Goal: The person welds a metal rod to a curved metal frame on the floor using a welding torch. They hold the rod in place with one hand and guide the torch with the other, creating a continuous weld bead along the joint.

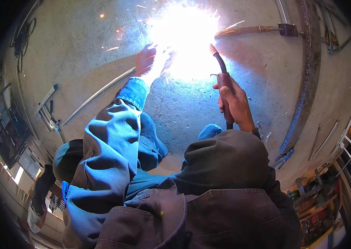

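In my right hand (238, 103) is a welding gun (224, 79) with a dark red handle, my fingers wrapped round it. Its curved black neck and coppery nozzle point up toward a blinding white welding arc (184, 31). Sparks fly off to both sides. My left hand (146, 61) reaches to the lower left edge of the glare. The light washes out its fingers, so whether it holds anything cannot be made out. A brownish metal bar (244, 30) runs from the glare to a dark block (288, 30) on the right. The glare hides the welded spot.
A long steel beam (307, 79) curves down the right side, with a blue clamp (283, 158) at its lower end. A thin metal rod (101, 93) lies on the concrete floor (80, 45) at left. Metal pieces (47, 103) lie farther left. Another person (42, 191) is at the lower left.
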Available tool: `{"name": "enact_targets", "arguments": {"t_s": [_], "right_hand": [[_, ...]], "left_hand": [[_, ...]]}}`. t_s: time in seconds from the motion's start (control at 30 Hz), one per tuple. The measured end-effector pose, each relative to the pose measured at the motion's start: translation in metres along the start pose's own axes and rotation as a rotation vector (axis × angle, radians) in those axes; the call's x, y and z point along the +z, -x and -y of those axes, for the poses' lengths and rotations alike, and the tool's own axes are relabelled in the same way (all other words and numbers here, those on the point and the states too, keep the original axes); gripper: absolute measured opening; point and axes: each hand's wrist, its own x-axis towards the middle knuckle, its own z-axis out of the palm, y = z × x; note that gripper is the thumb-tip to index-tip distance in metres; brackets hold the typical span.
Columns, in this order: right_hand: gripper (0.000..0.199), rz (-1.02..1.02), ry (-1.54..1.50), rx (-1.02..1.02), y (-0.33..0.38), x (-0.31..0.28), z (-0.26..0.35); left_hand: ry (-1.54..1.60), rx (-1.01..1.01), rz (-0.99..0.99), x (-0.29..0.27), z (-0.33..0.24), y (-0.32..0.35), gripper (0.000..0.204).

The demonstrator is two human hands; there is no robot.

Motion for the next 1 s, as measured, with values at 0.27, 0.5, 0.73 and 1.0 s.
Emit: {"name": "enact_targets", "arguments": {"t_s": [0.27, 0.5, 0.73, 1.0], "right_hand": [[0.049, -0.018, -0.108, -0.052, 0.003, -0.002, 0.002], [0.054, -0.024, -0.119, -0.088, 0.013, -0.016, 0.001], [0.059, -0.032, -0.125, -0.079, 0.021, -0.011, 0.006], [0.058, -0.01, -0.117, -0.049, 0.027, -0.016, 0.002]], "left_hand": [[-0.822, 0.425, 0.029, -0.009, -0.008, -0.003, 0.019], [-0.846, 0.381, 0.035, -0.006, -0.01, -0.001, 0.022], [-0.843, 0.431, -0.025, -0.004, -0.003, 0.001, 0.029], [-0.949, 0.383, -0.009, -0.002, -0.005, 0.0, 0.027]]}}
